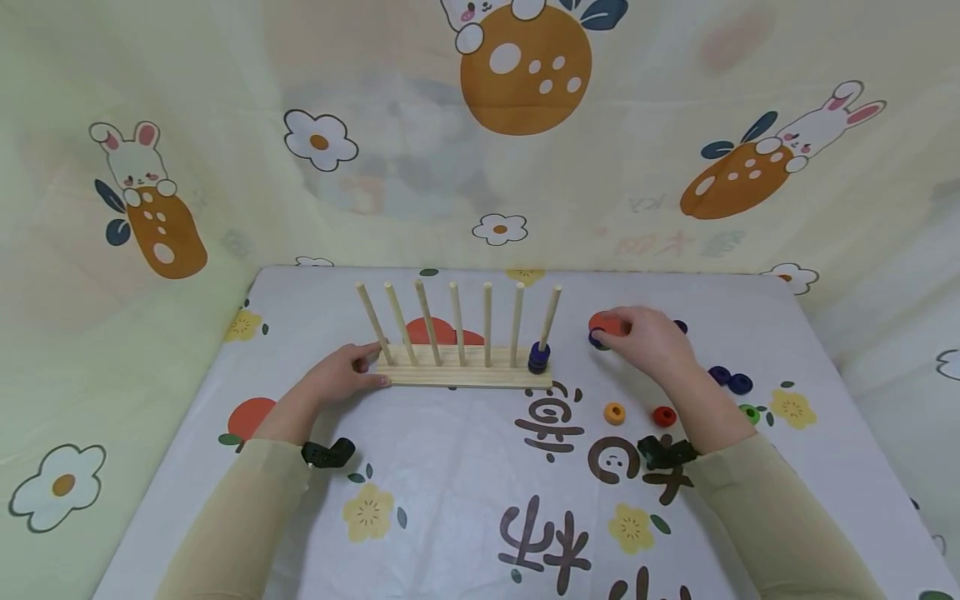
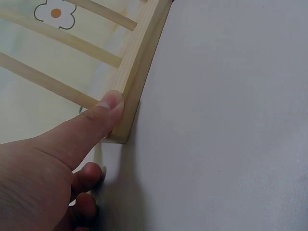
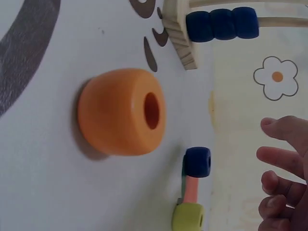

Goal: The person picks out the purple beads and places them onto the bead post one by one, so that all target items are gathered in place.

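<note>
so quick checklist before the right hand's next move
1. Wooden rack steadied: ok, the left hand grips its left end
2. Room on the rightmost peg: ok, three blue beads sit at its foot
3. Near blue bead grasped: not ok, the right hand's fingers are apart
4. Orange bead hole uppermost: ok
5. Green bead clear of the right forearm: cannot tell

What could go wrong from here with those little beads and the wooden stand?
The red bead lies loose near the right forearm in the head view, so a careless sweep might set it rolling.

The right hand has its thumb and forefinger apart with no bead between them in its wrist view; a hurried pinch could slip.

The left hand holds only one end of the wooden stand, so bumping the opposite end might swing it.
</note>
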Action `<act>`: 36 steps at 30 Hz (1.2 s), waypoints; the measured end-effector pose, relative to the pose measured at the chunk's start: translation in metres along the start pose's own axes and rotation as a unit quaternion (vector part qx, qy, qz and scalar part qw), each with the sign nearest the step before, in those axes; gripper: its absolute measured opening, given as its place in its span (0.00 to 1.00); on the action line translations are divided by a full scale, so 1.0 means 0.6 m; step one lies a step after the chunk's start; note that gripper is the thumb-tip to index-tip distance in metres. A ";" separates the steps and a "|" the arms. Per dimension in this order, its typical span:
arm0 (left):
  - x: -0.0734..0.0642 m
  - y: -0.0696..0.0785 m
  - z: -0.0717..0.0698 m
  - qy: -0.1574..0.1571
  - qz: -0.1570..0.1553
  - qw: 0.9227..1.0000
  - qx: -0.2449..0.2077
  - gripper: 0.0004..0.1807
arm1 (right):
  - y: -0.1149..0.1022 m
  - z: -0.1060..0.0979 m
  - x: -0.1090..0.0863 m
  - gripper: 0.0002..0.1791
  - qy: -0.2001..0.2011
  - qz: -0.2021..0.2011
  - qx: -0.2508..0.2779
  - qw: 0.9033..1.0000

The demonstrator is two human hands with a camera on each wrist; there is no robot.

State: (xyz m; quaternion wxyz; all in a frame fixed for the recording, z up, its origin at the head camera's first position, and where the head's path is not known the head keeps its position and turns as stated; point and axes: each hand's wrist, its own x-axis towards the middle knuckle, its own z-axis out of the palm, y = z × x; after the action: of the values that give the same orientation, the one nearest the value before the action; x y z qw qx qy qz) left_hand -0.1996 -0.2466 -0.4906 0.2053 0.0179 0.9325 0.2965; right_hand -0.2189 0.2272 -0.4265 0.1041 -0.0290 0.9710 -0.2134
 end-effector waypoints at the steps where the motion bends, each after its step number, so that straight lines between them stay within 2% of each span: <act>1: 0.000 0.000 0.000 0.001 -0.001 1.000 0.001 0.42 | 0.002 0.002 0.002 0.31 -0.005 0.007 -0.002 1.000; 6: -0.001 0.006 0.002 0.003 -0.003 1.000 0.004 0.42 | 0.010 0.012 0.014 0.32 -0.031 0.037 -0.005 0.999; 12: 0.000 0.006 0.003 0.006 -0.004 1.000 0.004 0.42 | 0.021 0.025 0.028 0.33 -0.045 0.049 -0.021 0.998; 18: 0.000 0.003 0.004 0.007 -0.005 1.000 0.005 0.42 | 0.023 0.032 0.034 0.33 -0.044 0.057 -0.036 0.997; 25: -0.001 0.002 0.003 0.006 -0.004 1.000 -0.004 0.43 | 0.017 0.036 0.036 0.32 -0.048 0.077 -0.024 0.996; 36: -0.002 0.000 0.003 0.008 -0.005 1.000 -0.005 0.42 | 0.018 0.048 0.041 0.31 -0.038 0.085 -0.026 0.995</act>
State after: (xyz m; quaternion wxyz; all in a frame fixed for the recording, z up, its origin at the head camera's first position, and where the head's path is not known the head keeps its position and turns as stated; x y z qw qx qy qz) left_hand -0.1979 -0.2457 -0.4913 0.1997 0.0100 0.9327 0.3002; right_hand -0.2372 0.2227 -0.4610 0.1581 0.0432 0.9705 -0.1770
